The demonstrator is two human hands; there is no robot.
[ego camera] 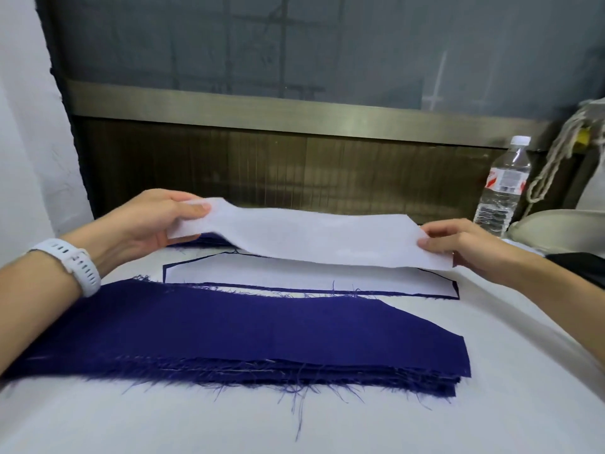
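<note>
The left hand (154,221) pinches one end of a white strip (311,237) between thumb and fingers (196,209). The right hand (465,244) pinches the other end, so the strip sags between them, lifted off the bench (491,355). Just below the fingers lies a navy-edged white piece (294,276). Nearer than the fingers lies a frayed navy stack (245,332). A water bottle (504,188) stands beyond the right fingers.

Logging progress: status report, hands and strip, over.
Left hand and right hand pinch ends of white strip. Strip held over outlined piece. Navy stack nearer, not blocking.
</note>
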